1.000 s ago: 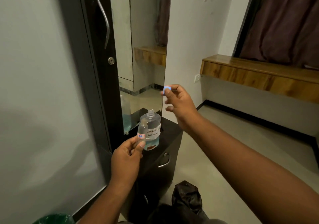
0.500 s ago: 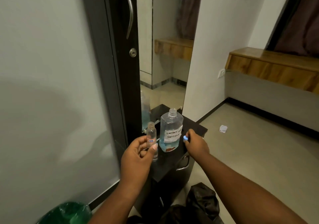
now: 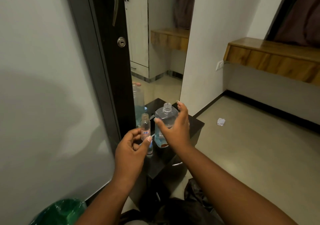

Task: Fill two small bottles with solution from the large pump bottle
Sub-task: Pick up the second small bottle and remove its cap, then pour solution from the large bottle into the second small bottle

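My left hand (image 3: 130,149) pinches a small clear bottle (image 3: 145,126) with an open neck and a "7B" label, holding it upright above the cabinet. Just below my thumb stands a second small bottle (image 3: 150,151) with something blue at its top, partly hidden. The large clear bottle (image 3: 165,115) stands on the black cabinet (image 3: 196,126) with its neck open and no pump on it; a little blue liquid sits at its bottom. My right hand (image 3: 174,128) is spread around this bottle, thumb at its left shoulder, fingers past its right side.
A mirror (image 3: 161,51) and a dark door with a metal handle (image 3: 115,3) rise behind the cabinet. A green bin (image 3: 58,212) sits at the bottom left. A black bag (image 3: 195,191) and a paper scrap (image 3: 220,121) lie on the floor. A wooden shelf (image 3: 270,56) runs along the right wall.
My right hand carried a small blue cap down to the cabinet top, no longer shows it, and has risen to the large bottle. My left hand kept hold of the small bottle.
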